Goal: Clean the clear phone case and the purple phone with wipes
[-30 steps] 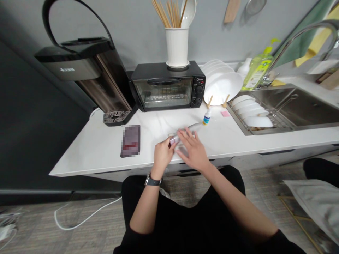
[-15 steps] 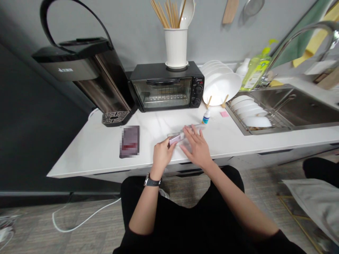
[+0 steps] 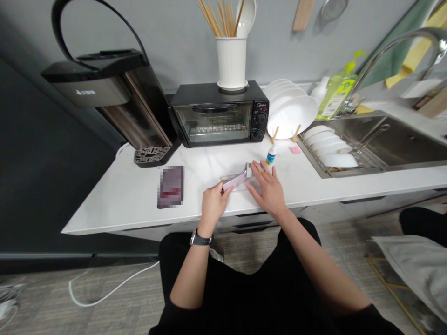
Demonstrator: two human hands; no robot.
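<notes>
My left hand (image 3: pixel 212 204) is closed around the near end of a slim pink object (image 3: pixel 234 180), a phone or a case, held tilted above the white countertop (image 3: pixel 122 195). My right hand (image 3: pixel 268 186) lies with its fingers stretched flat on a clear sheet or cover (image 3: pixel 240 183) at the object's far end. A small white dropper bottle with a blue label (image 3: pixel 271 154) stands just beyond the right fingertips. A watch is on my left wrist.
A dark flat object (image 3: pixel 171 186) lies left of the hands. Behind stand a black water dispenser (image 3: pixel 115 97), a toaster oven (image 3: pixel 220 115) with a white utensil holder (image 3: pixel 231 63), stacked white plates (image 3: pixel 291 114), a pink note (image 3: pixel 296 150), and a sink (image 3: pixel 377 139) with bowls.
My right hand has slid right along the pink object, uncovering more of its length. My left hand has kept its hold and stayed where it was.
</notes>
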